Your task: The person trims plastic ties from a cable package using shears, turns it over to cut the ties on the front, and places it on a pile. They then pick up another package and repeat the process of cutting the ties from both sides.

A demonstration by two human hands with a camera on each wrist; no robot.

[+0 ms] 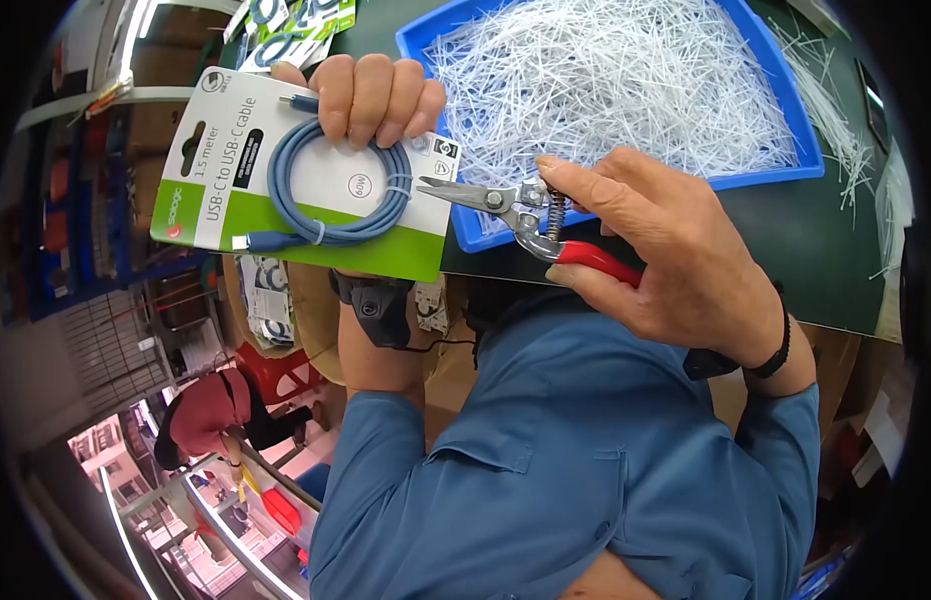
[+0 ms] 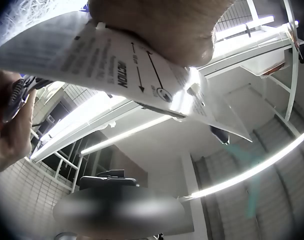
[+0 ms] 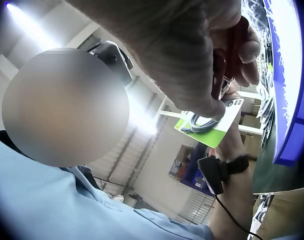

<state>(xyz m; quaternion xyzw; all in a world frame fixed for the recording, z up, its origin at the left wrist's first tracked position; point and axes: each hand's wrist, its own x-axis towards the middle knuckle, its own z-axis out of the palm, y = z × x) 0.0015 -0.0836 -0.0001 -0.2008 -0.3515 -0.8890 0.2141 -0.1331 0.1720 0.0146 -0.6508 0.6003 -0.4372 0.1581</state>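
Note:
My left hand (image 1: 374, 100) grips a white and green packaging card (image 1: 406, 250) by its top edge, fingers folded over the front. On the card lies a coiled blue USB-C cable (image 1: 283, 180), bound with translucent ties at its right and lower sides. The card's printed back (image 2: 107, 62) shows in the left wrist view. My right hand (image 1: 691, 240) holds red-handled pruning shears (image 1: 496, 200) with a spring between the handles. Their blades point left and overlap the card's right edge, tips close by the tie at the coil's right.
A blue tray (image 1: 811, 160) heaped with cut white plastic strips (image 1: 626, 80) sits on the dark green table (image 1: 826, 270). More packaged cables (image 1: 306, 20) lie at the back left. Below the card stands a carton (image 1: 321, 330). Another person (image 1: 211, 410) bends over in the background.

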